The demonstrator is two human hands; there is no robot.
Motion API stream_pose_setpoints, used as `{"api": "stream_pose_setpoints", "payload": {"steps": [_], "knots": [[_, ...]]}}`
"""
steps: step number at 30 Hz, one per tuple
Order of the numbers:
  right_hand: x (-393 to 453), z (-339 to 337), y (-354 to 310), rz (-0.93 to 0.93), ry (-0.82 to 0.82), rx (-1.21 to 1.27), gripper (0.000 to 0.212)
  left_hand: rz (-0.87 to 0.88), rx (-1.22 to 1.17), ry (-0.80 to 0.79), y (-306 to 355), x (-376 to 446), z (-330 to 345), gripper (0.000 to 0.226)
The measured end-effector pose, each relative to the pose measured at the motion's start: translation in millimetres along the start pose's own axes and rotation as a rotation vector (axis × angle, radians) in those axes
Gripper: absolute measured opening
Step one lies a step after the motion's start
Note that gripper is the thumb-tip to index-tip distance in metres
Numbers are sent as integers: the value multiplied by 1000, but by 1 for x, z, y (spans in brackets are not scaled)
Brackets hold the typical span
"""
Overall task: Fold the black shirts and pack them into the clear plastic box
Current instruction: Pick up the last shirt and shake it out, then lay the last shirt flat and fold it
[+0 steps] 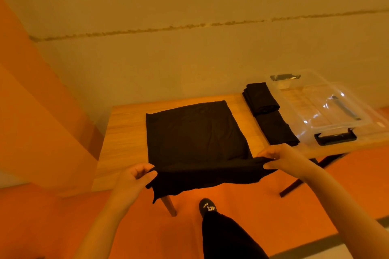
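A black shirt [193,134] lies spread on the wooden table [126,132], its near end hanging past the table's front edge. My left hand [134,178] pinches the shirt's near left corner. My right hand [284,159] pinches the near right corner, and the fabric is stretched between the two hands. To the right lie two folded black shirts, one [261,98] farther back and one [275,128] nearer. The clear plastic box [328,109] with black latches stands at the table's right end, with nothing black visible inside it.
The table stands against a pale wall. An orange panel [31,111] rises at the left. The floor is orange. My leg and dark shoe [207,207] are below the table's front edge, near a table leg [168,206].
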State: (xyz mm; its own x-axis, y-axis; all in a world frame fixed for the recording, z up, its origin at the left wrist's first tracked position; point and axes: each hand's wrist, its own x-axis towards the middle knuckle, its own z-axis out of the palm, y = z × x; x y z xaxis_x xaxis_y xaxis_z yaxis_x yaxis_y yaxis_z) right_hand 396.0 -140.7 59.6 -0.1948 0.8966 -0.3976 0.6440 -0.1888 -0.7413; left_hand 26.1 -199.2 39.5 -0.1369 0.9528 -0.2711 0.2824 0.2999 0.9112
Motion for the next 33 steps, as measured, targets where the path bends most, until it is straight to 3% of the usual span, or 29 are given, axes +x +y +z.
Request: {"api": "stream_pose_setpoints", "payload": {"steps": [4,7,15,17,22,33], "knots": [[-14,0,0,-38,35,-128,19,50,37,-25,4,-8,2,14],[-28,4,4,-33,16,-164,17,61,138,-127,2,-18,-1,13],[-53,33,29,9,-77,-282,25,-8,367,-472,-25,-51,-4,49],[-55,33,29,26,-84,-283,21,6,368,-441,-27,-55,-2,38],[-53,18,16,10,-12,-195,17,26,159,-177,-29,-48,-5,14],[24,-8,-22,-124,98,-25,22,126,121,62,2,23,-5,20]]}}
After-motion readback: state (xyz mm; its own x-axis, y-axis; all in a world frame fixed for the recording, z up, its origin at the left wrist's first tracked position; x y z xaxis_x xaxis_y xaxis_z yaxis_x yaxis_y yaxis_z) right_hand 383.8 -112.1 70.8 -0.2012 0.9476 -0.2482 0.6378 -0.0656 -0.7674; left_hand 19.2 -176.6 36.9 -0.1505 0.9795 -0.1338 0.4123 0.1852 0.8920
